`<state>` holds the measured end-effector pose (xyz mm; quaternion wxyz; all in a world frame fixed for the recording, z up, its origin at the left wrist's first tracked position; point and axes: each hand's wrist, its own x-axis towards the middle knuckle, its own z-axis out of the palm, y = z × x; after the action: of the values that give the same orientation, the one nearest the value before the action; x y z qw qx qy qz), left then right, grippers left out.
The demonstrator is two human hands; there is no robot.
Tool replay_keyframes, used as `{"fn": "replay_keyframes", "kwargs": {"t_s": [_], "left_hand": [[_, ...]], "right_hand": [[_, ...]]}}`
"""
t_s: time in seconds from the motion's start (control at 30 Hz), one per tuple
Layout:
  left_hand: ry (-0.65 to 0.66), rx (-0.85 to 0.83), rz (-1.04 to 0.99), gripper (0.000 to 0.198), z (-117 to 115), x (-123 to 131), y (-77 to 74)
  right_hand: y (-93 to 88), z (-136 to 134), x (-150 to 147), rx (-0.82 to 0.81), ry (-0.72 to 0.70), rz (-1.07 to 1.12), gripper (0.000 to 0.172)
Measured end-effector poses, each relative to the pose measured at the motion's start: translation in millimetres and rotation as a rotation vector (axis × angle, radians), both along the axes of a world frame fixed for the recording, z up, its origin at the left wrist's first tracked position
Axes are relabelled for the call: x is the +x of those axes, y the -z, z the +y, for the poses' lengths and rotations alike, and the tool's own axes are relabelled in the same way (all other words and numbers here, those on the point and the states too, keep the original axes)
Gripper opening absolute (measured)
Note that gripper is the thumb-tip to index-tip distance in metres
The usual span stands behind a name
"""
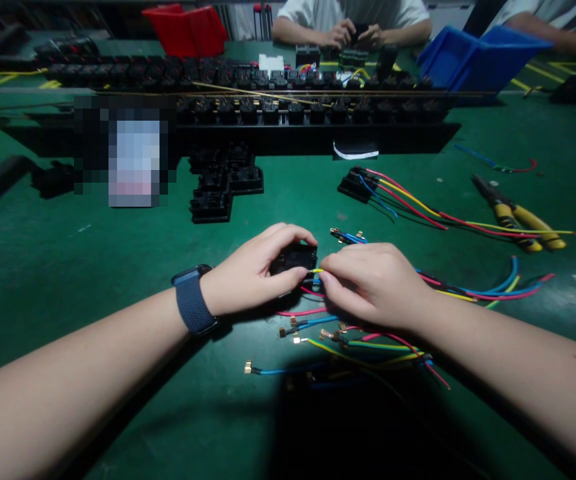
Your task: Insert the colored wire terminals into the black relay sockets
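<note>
My left hand point(255, 270), with a dark blue watch band on the wrist, is closed around a small black plastic connector housing point(298, 257) on the green table. My right hand point(373, 283) pinches a yellow wire point(317, 271) right at the housing's side. Loose blue, red, pink and yellow wires with brass terminals point(318, 330) lie under and in front of both hands, trailing off to the right.
Another black connector with wires point(363, 183) lies beyond, with yellow-handled pliers point(518, 217) at right. Spare black housings point(223, 187) sit centre-left before a long black rack of parts point(268, 110). Red point(185, 30) and blue point(473, 60) bins stand at the back; people's hands point(353, 33) work opposite.
</note>
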<state>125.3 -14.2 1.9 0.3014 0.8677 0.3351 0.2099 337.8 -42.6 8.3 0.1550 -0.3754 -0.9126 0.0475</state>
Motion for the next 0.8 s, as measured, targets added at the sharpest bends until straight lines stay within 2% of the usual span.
{"fn": "replay_keyframes", "kwargs": {"t_s": [0.8], "left_hand": [[0.000, 0.003, 0.021, 0.034, -0.1, -0.4, -2.4]], "right_hand": [[0.2, 1.6, -0.1, -0.064, -0.008, -0.008, 0.028]]}}
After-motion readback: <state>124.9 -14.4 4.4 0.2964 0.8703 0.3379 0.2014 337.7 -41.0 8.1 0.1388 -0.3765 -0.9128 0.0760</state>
